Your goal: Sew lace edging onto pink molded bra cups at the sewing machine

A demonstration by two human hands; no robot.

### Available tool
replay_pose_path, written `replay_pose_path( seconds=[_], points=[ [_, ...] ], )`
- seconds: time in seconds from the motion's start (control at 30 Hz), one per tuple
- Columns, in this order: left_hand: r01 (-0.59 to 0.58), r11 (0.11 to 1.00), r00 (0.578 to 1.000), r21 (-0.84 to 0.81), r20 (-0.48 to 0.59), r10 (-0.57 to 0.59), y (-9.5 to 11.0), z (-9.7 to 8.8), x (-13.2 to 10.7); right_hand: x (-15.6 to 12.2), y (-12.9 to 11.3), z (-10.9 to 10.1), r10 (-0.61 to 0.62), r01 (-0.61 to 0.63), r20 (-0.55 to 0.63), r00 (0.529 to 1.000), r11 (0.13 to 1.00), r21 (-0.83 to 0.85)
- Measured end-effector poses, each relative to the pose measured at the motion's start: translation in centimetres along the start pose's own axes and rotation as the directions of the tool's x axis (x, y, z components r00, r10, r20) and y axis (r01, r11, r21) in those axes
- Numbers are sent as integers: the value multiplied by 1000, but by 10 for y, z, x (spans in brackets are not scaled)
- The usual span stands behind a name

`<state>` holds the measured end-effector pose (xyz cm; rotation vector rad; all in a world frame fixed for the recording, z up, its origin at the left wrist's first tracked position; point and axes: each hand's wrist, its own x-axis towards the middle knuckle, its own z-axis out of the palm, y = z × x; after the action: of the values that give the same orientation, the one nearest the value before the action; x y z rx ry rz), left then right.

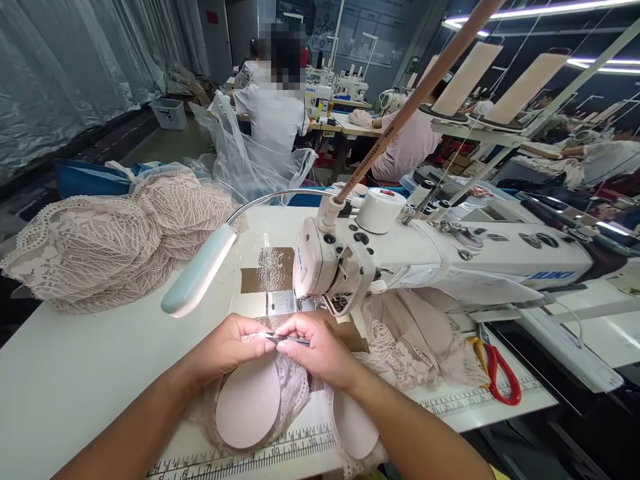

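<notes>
My left hand [233,347] pinches the upper lace edge of a pale pink lace bra [249,403], just in front of the sewing machine. My right hand [320,347] is closed on a slim metal tool [295,340] that looks like tweezers; its tip meets the lace between my two thumbs. One smooth round cup hangs below my left hand, the other lies under my right forearm. The white JUKI sewing machine [400,243] stands just behind my hands, its needle area [303,303] close to my right fingers.
A pile of beige lace pieces [110,233] lies on the left of the table. A lamp [200,270] on a bent neck lights the work. Red-handled scissors [503,377] and more lace [420,340] lie at right. A ruler strip [240,460] runs along the front edge. Other people sit beyond.
</notes>
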<state>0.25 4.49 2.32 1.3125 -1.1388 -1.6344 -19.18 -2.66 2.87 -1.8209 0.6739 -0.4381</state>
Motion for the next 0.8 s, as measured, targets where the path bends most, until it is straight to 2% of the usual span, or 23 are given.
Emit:
replay_pose_path(
  seconds=[0.13, 0.33, 0.5, 0.6, 0.7, 0.8],
  points=[
    [17, 999, 1000, 35, -11, -17, -1, 1, -1, 1, 2, -1, 14, -14, -10, 1000, 1000, 18],
    [30, 999, 999, 30, 16, -30, -1, 3, -1, 2, 6, -5, 50, -52, 93, 994, 998, 25],
    [27, 997, 997, 78, 65, -32, -1, 7, 1, 3, 0, 0, -1, 4, 65, 998, 999, -39],
    [7, 995, 997, 97, 71, -14, -1, 8, 1, 4, 2, 0, 14, -12, 44, 999, 999, -42],
    [2, 995, 998, 96, 57, -8, -1, 8, 1, 4, 9, -1, 69, -70, 10, 998, 993, 91],
    [-11, 994, 999, 112, 52, 5, 0, 10, 2, 6, 12, 0, 105, -117, 55, 993, 939, 323]
  ],
)
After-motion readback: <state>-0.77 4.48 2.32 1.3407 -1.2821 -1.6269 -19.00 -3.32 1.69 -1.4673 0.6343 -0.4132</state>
